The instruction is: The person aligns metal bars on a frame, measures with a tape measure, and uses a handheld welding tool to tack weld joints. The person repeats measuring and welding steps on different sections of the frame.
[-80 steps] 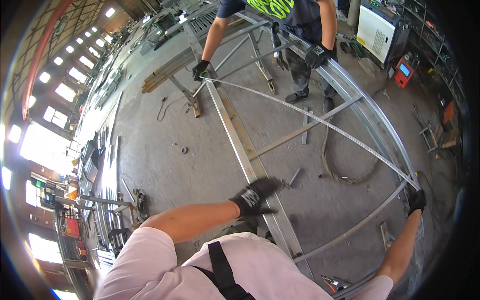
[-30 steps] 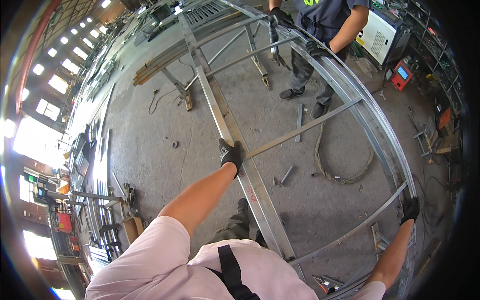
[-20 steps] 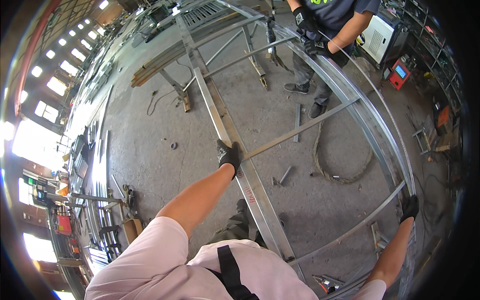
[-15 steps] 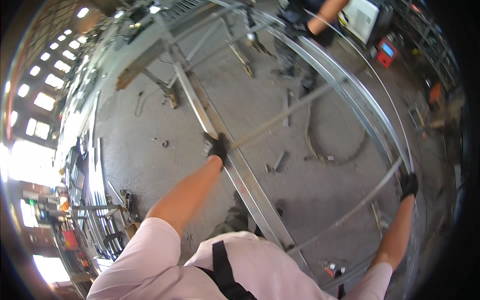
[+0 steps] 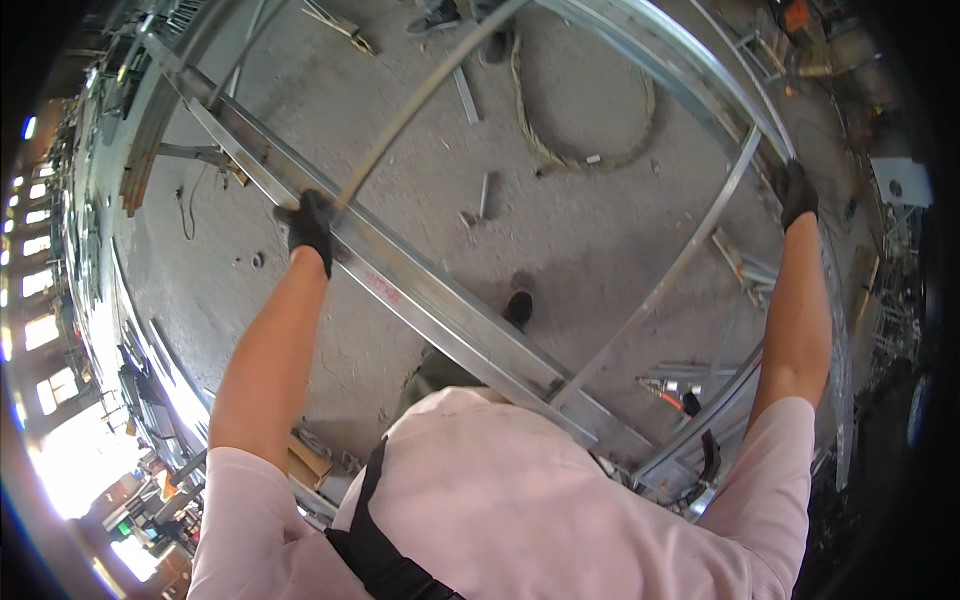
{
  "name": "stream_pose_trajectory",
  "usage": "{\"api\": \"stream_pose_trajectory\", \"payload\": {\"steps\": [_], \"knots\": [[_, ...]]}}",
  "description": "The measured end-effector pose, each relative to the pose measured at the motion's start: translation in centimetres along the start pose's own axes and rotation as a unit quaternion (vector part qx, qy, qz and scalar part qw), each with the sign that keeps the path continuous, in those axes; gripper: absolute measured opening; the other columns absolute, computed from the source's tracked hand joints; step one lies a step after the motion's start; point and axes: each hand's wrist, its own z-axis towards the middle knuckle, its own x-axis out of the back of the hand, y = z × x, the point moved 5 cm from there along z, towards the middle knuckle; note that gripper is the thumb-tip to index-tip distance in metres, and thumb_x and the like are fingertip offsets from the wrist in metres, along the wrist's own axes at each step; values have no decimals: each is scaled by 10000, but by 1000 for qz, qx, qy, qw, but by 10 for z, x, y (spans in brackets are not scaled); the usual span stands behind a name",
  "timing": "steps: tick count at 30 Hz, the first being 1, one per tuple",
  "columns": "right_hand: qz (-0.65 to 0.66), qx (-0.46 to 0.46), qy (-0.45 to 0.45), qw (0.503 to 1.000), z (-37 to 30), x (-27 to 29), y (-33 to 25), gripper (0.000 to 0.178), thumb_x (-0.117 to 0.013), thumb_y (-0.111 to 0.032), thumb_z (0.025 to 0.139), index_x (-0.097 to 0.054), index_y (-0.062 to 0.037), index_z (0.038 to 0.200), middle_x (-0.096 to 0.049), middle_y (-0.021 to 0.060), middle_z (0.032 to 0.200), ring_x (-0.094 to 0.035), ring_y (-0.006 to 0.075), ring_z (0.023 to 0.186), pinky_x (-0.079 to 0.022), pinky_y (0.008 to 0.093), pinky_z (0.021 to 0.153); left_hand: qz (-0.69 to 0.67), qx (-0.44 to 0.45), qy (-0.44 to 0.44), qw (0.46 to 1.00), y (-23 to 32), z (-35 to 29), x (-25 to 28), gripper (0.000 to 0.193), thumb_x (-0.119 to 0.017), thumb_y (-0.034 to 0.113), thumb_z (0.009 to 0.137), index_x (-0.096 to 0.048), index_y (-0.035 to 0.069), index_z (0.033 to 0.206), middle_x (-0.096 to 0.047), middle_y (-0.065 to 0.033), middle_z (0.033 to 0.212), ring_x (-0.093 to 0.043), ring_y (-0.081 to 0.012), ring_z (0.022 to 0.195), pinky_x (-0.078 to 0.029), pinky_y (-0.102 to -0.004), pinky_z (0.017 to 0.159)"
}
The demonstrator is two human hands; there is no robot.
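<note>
A large metal frame spans the view, made of a straight steel channel (image 5: 455, 312), a curved rail (image 5: 672, 42) and thin crossbars (image 5: 678, 262) between them. My left hand (image 5: 310, 232), in a dark glove, is closed round the near edge of the straight channel, close to where one crossbar meets it. Out to the right, my right hand (image 5: 795, 192), also gloved, grips the outer side of the curved rail; its fingertips are partly hidden. Faint red marks show on the channel between my left hand and my body.
Below the frame, a thick braided cable (image 5: 555, 158) curves over the grey floor, with a short metal piece (image 5: 486, 195) nearby. Another person's shoe (image 5: 433, 23) shows at the top edge. Long metal profiles (image 5: 150, 350) lie at left; tools (image 5: 672, 387) lie low on the right.
The view has swung down and to the right, so the other person's arm and upper body are out of sight. Both my hands keep their holds on the frame.
</note>
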Motion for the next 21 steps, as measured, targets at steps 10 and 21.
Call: {"api": "stream_pose_trajectory", "payload": {"steps": [10, 21], "knots": [[1, -34, 3, 999, -14, -11, -11, 333, -594, -261, 1078, -638, -69, 1345, -678, 75, 1239, -679, 179, 1129, -578, 312, 930, 75, -11, 29, 997, 46, -40, -1, 613, -708, 372, 872, -455, 56, 1333, -625, -155, 1225, -609, -312, 1074, -492, -488, 945], [21, 6, -23, 999, -6, -5, 5, 265, -628, -323, 1054, -689, -74, 1126, -709, 54, 1013, -708, 187, 894, -595, 335, 847, -92, 32, 20, 995, 32, -37, -7, 653, -668, 370, 956, -360, 83, 1455, -685, -146, 1143, -670, -267, 1006, -537, -431, 919]]}}
